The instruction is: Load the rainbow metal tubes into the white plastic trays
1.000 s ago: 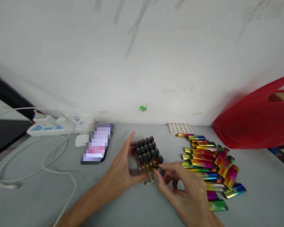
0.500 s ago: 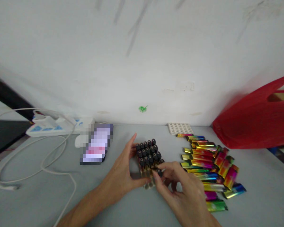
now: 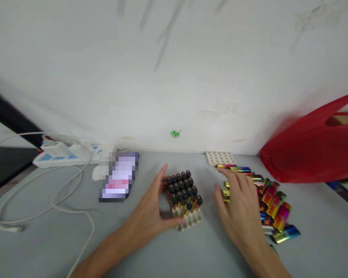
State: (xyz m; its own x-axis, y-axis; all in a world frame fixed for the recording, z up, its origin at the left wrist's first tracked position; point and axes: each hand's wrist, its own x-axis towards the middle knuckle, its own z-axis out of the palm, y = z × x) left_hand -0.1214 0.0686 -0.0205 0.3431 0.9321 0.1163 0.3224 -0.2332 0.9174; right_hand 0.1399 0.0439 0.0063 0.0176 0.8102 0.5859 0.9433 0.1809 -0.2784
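My left hand (image 3: 149,208) steadies a pale tray with round holes (image 3: 195,221), its thumb on the near left corner and its fingers around the far left side. Rows of black-topped, shiny coloured tubes (image 3: 181,185) stand upright in the tray. Nearest to me are two tubes, one slightly tilted, and the front holes show bare. Over the left part of a pile of flat, metallic rainbow-coloured cases (image 3: 278,204), my right hand (image 3: 239,204) hovers with fingers apart. I see nothing held in it; the cases under its palm are hidden.
At the wall lies a second pale holed tray (image 3: 220,158). A red bag (image 3: 310,146) stands at the back right. On the left are a phone (image 3: 118,177), a power strip (image 3: 75,154) and a loose white cable (image 3: 55,206).
My right hand has let go of a black-topped tube, which now stands near the tray's front. The hand has moved right, over the pile. My left hand stays in place.
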